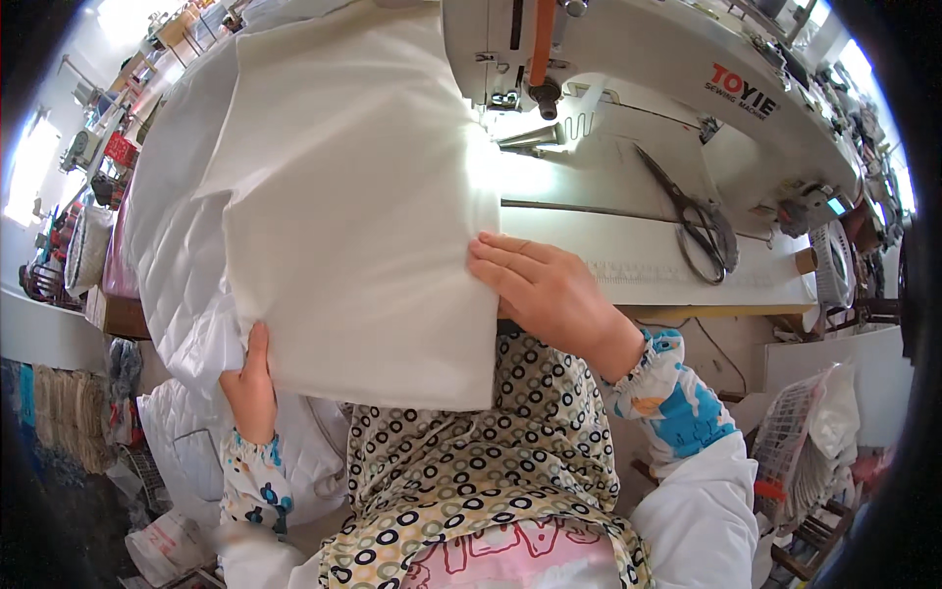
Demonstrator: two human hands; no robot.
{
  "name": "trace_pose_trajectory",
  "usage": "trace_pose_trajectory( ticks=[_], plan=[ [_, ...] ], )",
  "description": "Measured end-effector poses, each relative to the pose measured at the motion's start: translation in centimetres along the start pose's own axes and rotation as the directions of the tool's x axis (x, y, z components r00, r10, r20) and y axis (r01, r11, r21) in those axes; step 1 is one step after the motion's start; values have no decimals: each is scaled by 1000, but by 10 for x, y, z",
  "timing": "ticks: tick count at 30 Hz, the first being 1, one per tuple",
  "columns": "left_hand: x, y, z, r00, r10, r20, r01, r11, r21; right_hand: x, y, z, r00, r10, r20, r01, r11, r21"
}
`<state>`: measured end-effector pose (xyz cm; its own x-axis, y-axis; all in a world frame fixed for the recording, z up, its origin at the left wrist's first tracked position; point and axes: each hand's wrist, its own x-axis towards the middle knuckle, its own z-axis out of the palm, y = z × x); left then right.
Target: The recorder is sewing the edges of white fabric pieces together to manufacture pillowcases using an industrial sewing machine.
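Note:
A large cream-white fabric panel (363,216) lies across the sewing machine's bed and hangs over its front edge toward my lap. My left hand (253,388) grips the panel's lower left edge, thumb on top and fingers hidden beneath. On the right edge, my right hand (545,290) rests with its fingers together and extended over the cloth, just in front of the lit needle area. The sewing machine (628,59) stands over the panel's right side, its lamp shining on the edge. White quilted fabric (182,265) bunches up under and left of the panel.
Black-handled scissors (699,226) lie on the machine table (648,240), right of the needle area. A small fan (832,263) stands at the table's right end. A wire basket (790,432) with white material is at lower right. Bundled cords (69,417) hang at far left.

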<state>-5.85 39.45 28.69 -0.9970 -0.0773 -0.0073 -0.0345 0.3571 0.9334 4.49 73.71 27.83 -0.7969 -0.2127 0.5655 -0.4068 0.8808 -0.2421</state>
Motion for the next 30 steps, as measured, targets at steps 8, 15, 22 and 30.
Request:
trace_pose_trajectory(
  ticks=[8,15,22,30],
  plan=[
    [35,17,22,972,191,136,-208,970,128,-2,0,-4,1000,4,7,-4,999,43],
    [61,37,43,940,257,227,-334,831,444,-3,1,-7,1000,-8,-20,9,998,63],
    [112,38,68,908,302,290,-391,859,329,10,8,-7,1000,-13,2,13,1000,24],
    [154,38,98,851,433,297,-503,835,222,50,44,-18,987,-64,150,82,989,-123]
  ],
)
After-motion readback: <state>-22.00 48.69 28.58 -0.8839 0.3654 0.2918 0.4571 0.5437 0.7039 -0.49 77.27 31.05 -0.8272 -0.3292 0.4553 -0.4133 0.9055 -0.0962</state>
